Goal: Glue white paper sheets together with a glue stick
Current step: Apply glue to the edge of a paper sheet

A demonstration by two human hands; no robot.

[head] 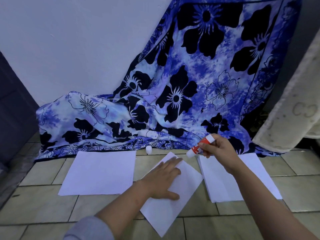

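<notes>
Nearest, the tilted sheet lies under the flat, spread left hand; the right hand grips the glue stick, tip just beside its far corner. Dragging glue could wrinkle the sheet if loosely pinned.

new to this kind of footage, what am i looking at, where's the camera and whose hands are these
No machine here: a person works with bare hands. The single picture comes from a camera worn on the head, looking down. The left hand lies flat on the middle sheet, on a tiled floor. The right hand holds an open glue stick in its fingers, near that sheet's far corner. A small white cap stands by the cloth. A second sheet lies left, a stack right.
</notes>
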